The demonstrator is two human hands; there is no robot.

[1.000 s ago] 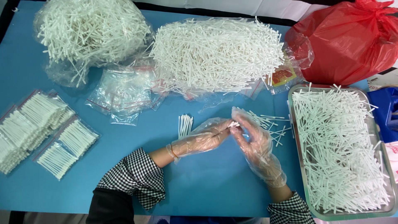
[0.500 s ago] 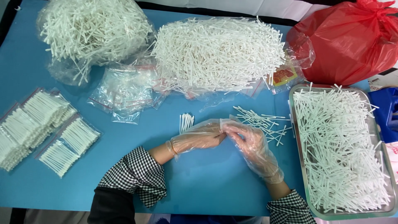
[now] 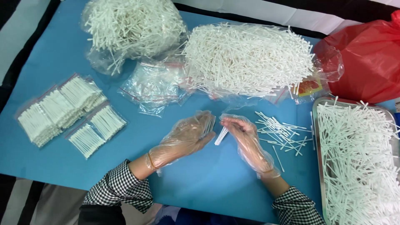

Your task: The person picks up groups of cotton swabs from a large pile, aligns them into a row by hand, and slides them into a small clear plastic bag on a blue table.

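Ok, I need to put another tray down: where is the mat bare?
Bare blue mat lies left of the bagged sticks and near the edge below the filled packets. The right side is crowded by loose sticks and the tray.

red bag (image 3: 371, 62), metal tray (image 3: 315, 125), filled pouches (image 3: 66, 112)

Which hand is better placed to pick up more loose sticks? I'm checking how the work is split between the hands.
Probably the right hand: the loose sticks lie scattered just beside it, and it pinches only a few. The left hand already cradles a small bundle and sits farther away.
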